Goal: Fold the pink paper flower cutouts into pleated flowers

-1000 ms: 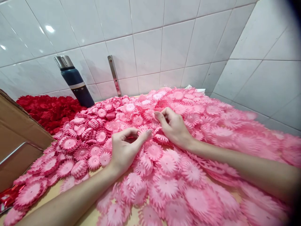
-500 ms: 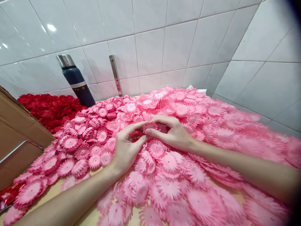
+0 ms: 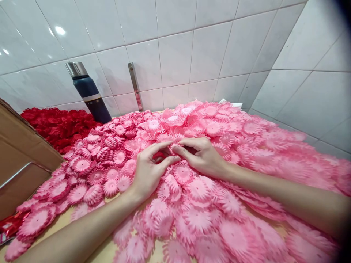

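Between my two hands is a small pink fabric flower piece, mostly covered by the fingers. My left hand is curled, thumb and fingertips closed at the piece's left side. From the right, my right hand pinches it, its fingertips almost meeting those of the left. Both hands hover low over a wide heap of pink flower pieces with frilled edges and small centre holes. Many of these lie stacked or curled, and they surround both forearms.
A dark blue bottle with a steel cap leans at the back left, beside a pile of red petals. A cardboard box stands at the left edge, a shiny red packet below it. White tiled walls close the back and right.
My right fingertips have shifted slightly down and in around the flower piece, and my left thumb has moved a little right. The heap looks the same.
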Demonstrator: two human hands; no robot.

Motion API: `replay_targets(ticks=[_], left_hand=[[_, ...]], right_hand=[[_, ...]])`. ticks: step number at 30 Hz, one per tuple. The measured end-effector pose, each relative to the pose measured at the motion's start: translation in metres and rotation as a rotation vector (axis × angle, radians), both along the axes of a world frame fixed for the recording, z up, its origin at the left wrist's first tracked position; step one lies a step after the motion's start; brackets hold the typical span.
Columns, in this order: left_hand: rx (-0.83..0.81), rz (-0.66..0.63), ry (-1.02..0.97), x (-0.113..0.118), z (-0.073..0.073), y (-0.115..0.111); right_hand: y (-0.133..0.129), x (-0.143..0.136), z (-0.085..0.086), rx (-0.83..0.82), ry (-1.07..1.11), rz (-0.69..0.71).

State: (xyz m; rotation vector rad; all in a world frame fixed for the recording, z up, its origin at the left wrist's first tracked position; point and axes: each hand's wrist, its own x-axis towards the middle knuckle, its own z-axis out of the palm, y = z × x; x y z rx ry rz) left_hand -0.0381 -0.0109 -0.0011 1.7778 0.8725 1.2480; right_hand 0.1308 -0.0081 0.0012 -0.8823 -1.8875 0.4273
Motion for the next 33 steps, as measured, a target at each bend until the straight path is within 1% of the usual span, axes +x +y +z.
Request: replay_targets(ticks=[7, 14, 26, 30, 33], left_hand=[[-0.015, 0.012, 0.006, 0.0024, 0.0046, -0.0020], [-0.013, 0.004, -0.038, 0.0019, 0.0029, -0.0023], [-0.024, 0.016, -0.101, 0.0045, 0.0031, -0.0040], [-0.036, 0.041, -0.079, 0.0047, 0.0045, -0.0049], [-0.023, 0.023, -0.048, 0.0050, 0.0048, -0.0053]], right_hand=[[-0.0002, 0.0007, -0.0019, 0.042, -0.075, -0.031], [0.0011, 0.0000, -0.0044, 0.051, -0.097, -0.046], [0.0013, -0.0018, -0.0036, 0.000, -0.028, -0.038], [0.0016, -0.0024, -0.0033, -0.017, 0.025, -0.073], [0.0015, -0.0017, -0.0028, -0.025, 0.003, -0.060]])
